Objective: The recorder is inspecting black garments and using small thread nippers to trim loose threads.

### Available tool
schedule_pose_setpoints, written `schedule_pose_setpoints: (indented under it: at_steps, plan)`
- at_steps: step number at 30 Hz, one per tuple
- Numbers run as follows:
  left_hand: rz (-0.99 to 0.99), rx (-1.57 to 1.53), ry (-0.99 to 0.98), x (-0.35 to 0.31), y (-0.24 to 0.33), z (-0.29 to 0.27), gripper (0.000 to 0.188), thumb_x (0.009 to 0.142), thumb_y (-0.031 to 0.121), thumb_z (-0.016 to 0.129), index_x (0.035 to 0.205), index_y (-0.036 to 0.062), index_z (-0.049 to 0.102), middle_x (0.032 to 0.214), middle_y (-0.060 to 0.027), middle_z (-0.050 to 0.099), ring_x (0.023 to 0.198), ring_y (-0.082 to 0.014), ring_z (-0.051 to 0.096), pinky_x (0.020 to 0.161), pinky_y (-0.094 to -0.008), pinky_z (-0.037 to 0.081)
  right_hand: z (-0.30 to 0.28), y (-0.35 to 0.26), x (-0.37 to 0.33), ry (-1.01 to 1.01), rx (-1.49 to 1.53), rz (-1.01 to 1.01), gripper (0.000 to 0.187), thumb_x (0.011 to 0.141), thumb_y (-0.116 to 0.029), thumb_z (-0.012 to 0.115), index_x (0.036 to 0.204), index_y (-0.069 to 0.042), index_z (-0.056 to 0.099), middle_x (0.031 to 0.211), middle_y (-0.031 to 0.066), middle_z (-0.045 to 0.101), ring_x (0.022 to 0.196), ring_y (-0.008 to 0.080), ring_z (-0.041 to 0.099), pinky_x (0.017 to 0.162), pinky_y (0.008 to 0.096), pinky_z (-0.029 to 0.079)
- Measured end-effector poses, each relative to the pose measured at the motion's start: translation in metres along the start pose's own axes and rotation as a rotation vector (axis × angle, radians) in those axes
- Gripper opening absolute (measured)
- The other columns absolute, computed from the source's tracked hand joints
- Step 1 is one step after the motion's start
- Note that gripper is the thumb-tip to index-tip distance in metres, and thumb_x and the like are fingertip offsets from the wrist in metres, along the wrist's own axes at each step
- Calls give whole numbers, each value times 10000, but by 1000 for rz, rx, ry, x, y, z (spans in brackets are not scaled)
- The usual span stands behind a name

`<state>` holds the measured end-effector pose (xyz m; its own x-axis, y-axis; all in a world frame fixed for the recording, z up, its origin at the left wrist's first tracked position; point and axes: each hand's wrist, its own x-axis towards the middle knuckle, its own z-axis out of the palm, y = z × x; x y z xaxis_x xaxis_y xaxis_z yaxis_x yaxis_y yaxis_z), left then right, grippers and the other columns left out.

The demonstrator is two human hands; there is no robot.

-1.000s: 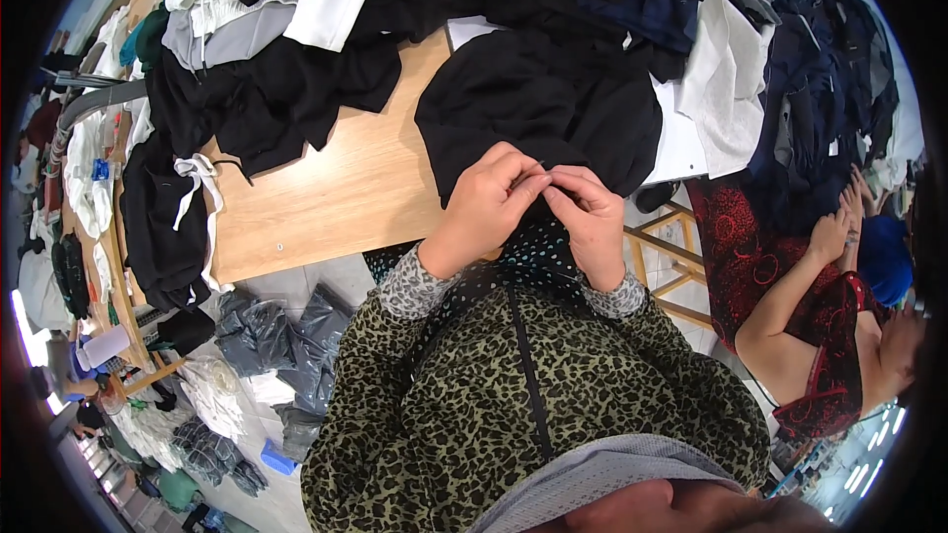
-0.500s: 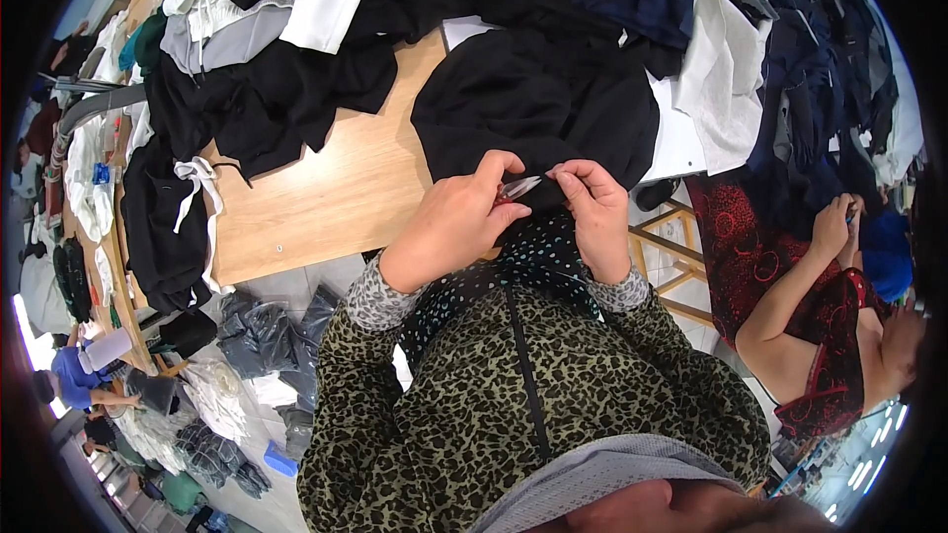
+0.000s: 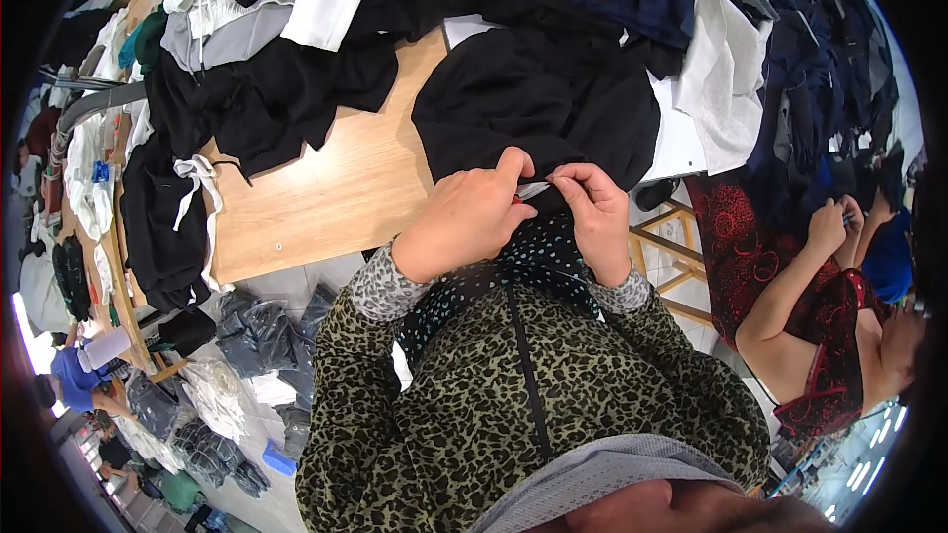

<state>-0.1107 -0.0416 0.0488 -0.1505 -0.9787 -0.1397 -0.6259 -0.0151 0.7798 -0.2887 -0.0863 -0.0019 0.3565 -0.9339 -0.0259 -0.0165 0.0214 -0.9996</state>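
A black garment [image 3: 538,104] lies over the near edge of the wooden table [image 3: 326,197], right in front of me. My left hand [image 3: 464,217] pinches its near hem, thumb and fingers closed on the cloth. My right hand [image 3: 592,212] grips the same hem just to the right, fingertips almost touching the left hand's. Between the two hands a small pale strip [image 3: 533,189] shows at the hem; whether it is a label or a tool I cannot tell. Both sleeves are leopard-print.
Black, grey and white garments [image 3: 276,30] are heaped along the table's far side and left end. Dark blue clothes [image 3: 820,69] pile at the right. Another person in a red patterned top [image 3: 790,286] sits at my right. Bagged clothes [image 3: 247,355] lie on the floor.
My hands stay together at the hem. The left hand has shifted slightly left and down along the hem, and the pale strip now shows between the fingertips.
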Motion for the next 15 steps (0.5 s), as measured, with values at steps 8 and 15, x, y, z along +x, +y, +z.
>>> schedule_pose_setpoints:
  at_steps: [8,15]
  plan:
    - [0,-14,-28,2,2,-2,359,799,160,668,1039,28,435,759,-181,634,737,-366,624,621,-422,464,0,-2,-1,6,-66,-40,86,870,-41,597,899,39,612,821,33,645,765,73,570,697,207,454]
    - [9,0,-33,2,1,-1,355,797,160,668,1032,26,437,764,-182,636,745,-369,623,624,-423,465,1,-3,-1,7,-94,-63,70,854,-25,607,887,36,614,814,43,646,740,81,570,673,212,453]
